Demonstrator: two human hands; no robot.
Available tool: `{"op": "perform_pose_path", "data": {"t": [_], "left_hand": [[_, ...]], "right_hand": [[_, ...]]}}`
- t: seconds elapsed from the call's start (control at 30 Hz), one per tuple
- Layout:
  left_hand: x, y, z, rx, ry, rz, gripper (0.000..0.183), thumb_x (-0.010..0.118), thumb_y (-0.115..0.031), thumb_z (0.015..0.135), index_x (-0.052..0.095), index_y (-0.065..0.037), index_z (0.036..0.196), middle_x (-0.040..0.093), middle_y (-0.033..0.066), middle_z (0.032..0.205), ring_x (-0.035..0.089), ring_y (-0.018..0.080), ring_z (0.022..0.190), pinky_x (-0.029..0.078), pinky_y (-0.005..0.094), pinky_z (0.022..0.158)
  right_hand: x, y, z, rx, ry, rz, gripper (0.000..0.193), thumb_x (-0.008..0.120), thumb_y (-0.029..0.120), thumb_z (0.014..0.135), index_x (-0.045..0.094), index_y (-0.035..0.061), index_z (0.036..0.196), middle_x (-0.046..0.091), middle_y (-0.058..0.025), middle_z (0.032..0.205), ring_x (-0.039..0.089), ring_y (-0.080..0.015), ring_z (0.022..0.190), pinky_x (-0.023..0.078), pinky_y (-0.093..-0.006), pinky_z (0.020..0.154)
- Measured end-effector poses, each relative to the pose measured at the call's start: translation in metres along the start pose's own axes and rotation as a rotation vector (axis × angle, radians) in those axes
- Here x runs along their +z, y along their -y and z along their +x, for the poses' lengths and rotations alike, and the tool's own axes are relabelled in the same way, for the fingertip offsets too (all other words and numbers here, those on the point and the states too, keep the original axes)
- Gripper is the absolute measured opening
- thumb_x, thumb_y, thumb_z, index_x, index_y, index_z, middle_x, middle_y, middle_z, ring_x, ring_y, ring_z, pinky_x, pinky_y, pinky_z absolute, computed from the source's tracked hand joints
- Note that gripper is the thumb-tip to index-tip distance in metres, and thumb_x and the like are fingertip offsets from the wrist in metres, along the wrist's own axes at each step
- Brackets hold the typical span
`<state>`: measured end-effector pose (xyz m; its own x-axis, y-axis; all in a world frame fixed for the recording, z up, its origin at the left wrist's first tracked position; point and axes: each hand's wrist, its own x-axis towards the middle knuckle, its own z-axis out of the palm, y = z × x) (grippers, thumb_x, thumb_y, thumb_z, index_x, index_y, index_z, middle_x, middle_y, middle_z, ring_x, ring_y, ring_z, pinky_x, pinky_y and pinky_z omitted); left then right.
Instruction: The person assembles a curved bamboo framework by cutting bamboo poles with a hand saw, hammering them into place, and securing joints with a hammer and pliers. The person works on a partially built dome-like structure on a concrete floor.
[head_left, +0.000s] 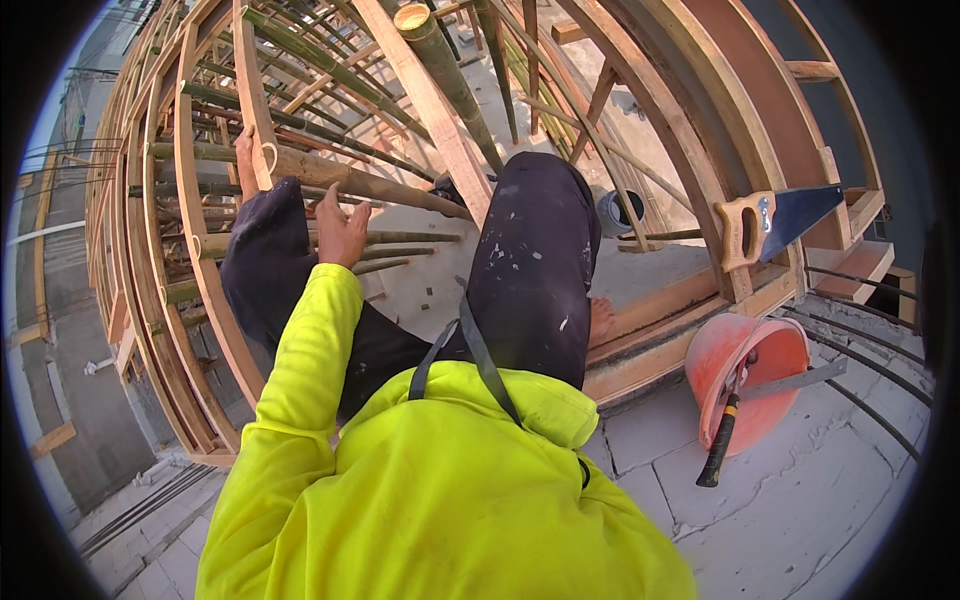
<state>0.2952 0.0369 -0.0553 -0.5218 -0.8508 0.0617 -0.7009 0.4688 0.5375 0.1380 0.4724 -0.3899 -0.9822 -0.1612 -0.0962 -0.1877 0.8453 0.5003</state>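
Note:
My left hand (pixel 341 230) is raised in front of my bent left leg, its fingers apart and nothing visible in them. Just beyond it a thick bamboo pole (pixel 395 191) runs crosswise; whether the fingertips touch it I cannot tell. Dark, paint-spotted trousers (pixel 525 255) cover my legs, with one bare foot (pixel 602 320) showing at the right. A second bare foot (pixel 245 165) shows partly behind a wooden upright at the left. My right hand is out of sight.
Curved timber framing and bamboo props surround me. At right, a handsaw (pixel 775 222) hangs on the frame, and a pinkish-red helmet (pixel 715 360) holds a hammer (pixel 722 435) and a metal blade or square (pixel 795 381). A bucket (pixel 617 212) stands below; black rods (pixel 860 355) cross the block surface.

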Motion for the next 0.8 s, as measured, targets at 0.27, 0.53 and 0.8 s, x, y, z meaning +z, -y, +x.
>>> {"op": "perform_pose_path", "data": {"t": [0.27,0.53,0.8], "left_hand": [[-0.014,0.009,-0.025,-0.018,0.021,0.033,0.071,0.070,-0.030,0.087,0.043,0.003,0.144,0.048,0.0309,0.135,0.047,0.0435,0.127,0.037,0.0450,0.110],[-0.011,-0.021,-0.021,-0.040,0.067,-0.116,0.066,0.069,-0.027,0.087,0.046,0.003,0.142,0.050,0.0281,0.135,0.046,0.0415,0.130,0.036,0.0444,0.111],[-0.006,-0.075,-0.019,0.075,0.058,-0.468,0.056,0.071,-0.015,0.086,0.051,0.003,0.136,0.056,0.0244,0.129,0.055,0.0380,0.121,0.043,0.0406,0.106]], "right_hand": [[-0.021,0.003,-0.016,-0.075,0.094,0.144,0.028,0.050,0.023,0.096,0.069,0.0126,0.114,0.067,-0.0064,0.120,0.064,-0.0269,0.104,0.047,-0.0419,0.090],[-0.033,-0.047,-0.015,-0.295,0.385,0.226,0.030,0.059,0.024,0.091,0.069,0.0093,0.116,0.068,-0.0082,0.120,0.065,-0.0282,0.104,0.048,-0.0416,0.089],[-0.045,-0.203,-0.059,-0.579,0.983,0.562,0.037,0.067,0.025,0.087,0.069,0.0060,0.117,0.069,-0.0100,0.120,0.066,-0.0295,0.104,0.050,-0.0413,0.089]]}}
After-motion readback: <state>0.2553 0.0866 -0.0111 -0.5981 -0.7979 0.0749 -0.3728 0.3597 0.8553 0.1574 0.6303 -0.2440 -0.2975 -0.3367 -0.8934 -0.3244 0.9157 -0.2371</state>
